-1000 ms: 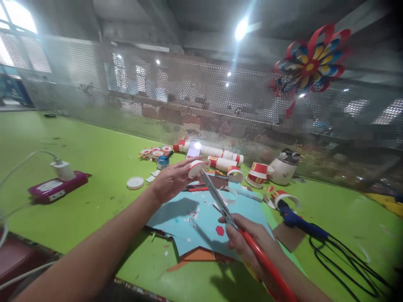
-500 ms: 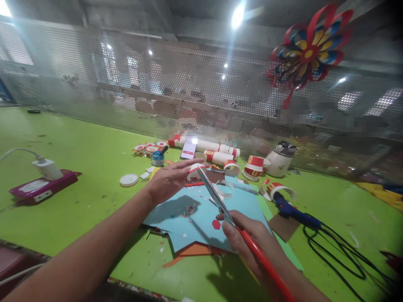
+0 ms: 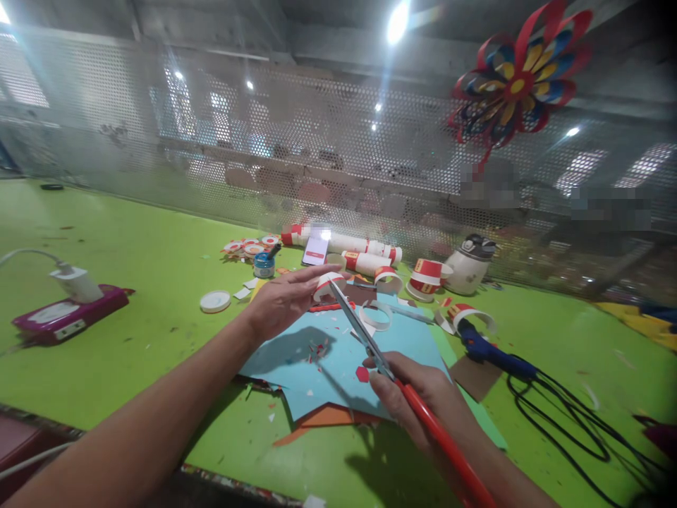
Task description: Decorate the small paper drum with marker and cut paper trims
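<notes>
My right hand (image 3: 417, 395) is closed on a pair of red-handled scissors (image 3: 364, 331), the blades slanting up and to the left. My left hand (image 3: 280, 300), fingers pressed together, grips a curved white strip with a red edge (image 3: 328, 285), cut from what looks like a paper cup. The blade tips meet this strip; whether they pass through it I cannot tell. Under both hands lies light blue paper (image 3: 307, 374) strewn with small red and white scraps and a red hexagon (image 3: 362, 374). A white paper ring (image 3: 376, 317) rests just behind the blades.
Behind stand cut paper cups (image 3: 424, 277), a phone (image 3: 316, 247), paper cup tubes (image 3: 367, 263), an open blue jar (image 3: 264, 265) and a white jug (image 3: 468, 268). A blue glue gun (image 3: 486, 351) with a black cable lies right, a purple power strip (image 3: 74, 316) left. A paper flower (image 3: 521, 85) hangs above.
Almost nothing differs. The whole view has shifted slightly, and the hands, strip and scissors keep nearly the same positions relative to each other.
</notes>
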### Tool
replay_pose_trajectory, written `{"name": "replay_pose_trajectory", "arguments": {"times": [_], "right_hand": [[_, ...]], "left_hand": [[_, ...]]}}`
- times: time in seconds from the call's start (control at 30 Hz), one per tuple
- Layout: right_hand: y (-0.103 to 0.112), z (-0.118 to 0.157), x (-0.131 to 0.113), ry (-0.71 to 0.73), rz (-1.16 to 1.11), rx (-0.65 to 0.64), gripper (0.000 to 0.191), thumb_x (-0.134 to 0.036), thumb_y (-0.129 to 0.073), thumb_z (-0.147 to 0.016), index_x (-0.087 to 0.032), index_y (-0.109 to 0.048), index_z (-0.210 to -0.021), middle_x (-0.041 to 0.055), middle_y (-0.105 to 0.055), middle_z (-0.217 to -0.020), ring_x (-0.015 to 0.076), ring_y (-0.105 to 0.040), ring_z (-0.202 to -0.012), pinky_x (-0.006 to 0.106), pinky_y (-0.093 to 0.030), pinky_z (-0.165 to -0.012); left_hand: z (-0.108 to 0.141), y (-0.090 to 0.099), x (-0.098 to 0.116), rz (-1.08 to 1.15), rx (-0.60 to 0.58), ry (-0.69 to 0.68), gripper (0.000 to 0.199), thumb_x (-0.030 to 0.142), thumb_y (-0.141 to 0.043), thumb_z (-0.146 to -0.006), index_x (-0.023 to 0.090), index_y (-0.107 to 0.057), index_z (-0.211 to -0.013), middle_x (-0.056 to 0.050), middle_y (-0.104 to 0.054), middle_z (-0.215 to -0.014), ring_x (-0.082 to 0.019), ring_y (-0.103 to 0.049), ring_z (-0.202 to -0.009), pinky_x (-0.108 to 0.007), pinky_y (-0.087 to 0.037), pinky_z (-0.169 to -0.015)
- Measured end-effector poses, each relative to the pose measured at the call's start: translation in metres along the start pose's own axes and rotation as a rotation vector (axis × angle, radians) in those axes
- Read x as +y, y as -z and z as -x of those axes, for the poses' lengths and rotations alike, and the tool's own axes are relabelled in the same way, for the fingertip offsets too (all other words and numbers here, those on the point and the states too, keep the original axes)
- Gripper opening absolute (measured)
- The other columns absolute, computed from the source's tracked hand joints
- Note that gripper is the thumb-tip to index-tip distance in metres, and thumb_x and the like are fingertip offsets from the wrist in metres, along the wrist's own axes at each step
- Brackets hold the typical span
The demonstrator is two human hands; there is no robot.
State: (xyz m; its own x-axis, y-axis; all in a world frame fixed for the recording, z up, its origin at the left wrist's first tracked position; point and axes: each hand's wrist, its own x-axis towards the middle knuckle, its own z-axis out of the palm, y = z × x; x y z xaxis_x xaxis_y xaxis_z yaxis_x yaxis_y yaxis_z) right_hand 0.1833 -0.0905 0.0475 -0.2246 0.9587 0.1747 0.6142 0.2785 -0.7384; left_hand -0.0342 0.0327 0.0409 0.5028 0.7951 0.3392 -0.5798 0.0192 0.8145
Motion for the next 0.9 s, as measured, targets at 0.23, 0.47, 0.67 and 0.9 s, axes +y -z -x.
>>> {"name": "replay_pose_trajectory", "arguments": {"times": [0.23,0.47,0.67,0.9], "right_hand": [[-0.0008,0.0005,-0.0008,0.002,-0.020,0.010,0.043,-0.053,-0.049,-0.092,-0.016,-0.069,-0.097,0.0058,-0.068,-0.075,0.0158,-0.058,-0.061,0.025,-0.042,-0.049],[-0.0009,0.0012,-0.0006,0.026,-0.013,0.019,0.039,-0.050,-0.050,-0.092,-0.017,-0.070,-0.095,0.0038,-0.067,-0.071,0.0150,-0.057,-0.060,0.024,-0.042,-0.050],[-0.0020,0.0021,-0.0005,0.007,-0.047,0.017,0.038,-0.051,-0.050,-0.091,-0.018,-0.069,-0.097,0.0054,-0.068,-0.076,0.0158,-0.058,-0.063,0.025,-0.042,-0.051],[-0.0018,0.0025,-0.0033,-0.006,-0.071,-0.001,0.041,-0.052,-0.048,-0.092,-0.017,-0.069,-0.096,0.0070,-0.070,-0.078,0.0167,-0.060,-0.065,0.025,-0.043,-0.052]], "left_hand": [[0.0011,-0.0017,0.0011,-0.004,-0.004,-0.005,0.034,0.014,-0.057,-0.087,0.013,-0.069,-0.119,-0.015,-0.069,-0.121,-0.027,-0.063,-0.112,-0.040,-0.046,-0.098],[0.0020,-0.0033,0.0043,-0.045,-0.004,-0.013,0.040,0.015,-0.060,-0.086,0.019,-0.065,-0.126,-0.012,-0.065,-0.128,-0.026,-0.061,-0.116,-0.037,-0.044,-0.099],[0.0020,-0.0027,0.0048,-0.077,-0.037,-0.044,0.039,0.016,-0.061,-0.087,0.019,-0.065,-0.126,-0.012,-0.068,-0.124,-0.025,-0.058,-0.122,-0.033,-0.041,-0.103],[0.0021,-0.0017,0.0048,-0.071,-0.020,-0.027,0.040,0.015,-0.061,-0.087,0.017,-0.065,-0.127,-0.013,-0.067,-0.126,-0.024,-0.061,-0.117,-0.032,-0.043,-0.100]]}}
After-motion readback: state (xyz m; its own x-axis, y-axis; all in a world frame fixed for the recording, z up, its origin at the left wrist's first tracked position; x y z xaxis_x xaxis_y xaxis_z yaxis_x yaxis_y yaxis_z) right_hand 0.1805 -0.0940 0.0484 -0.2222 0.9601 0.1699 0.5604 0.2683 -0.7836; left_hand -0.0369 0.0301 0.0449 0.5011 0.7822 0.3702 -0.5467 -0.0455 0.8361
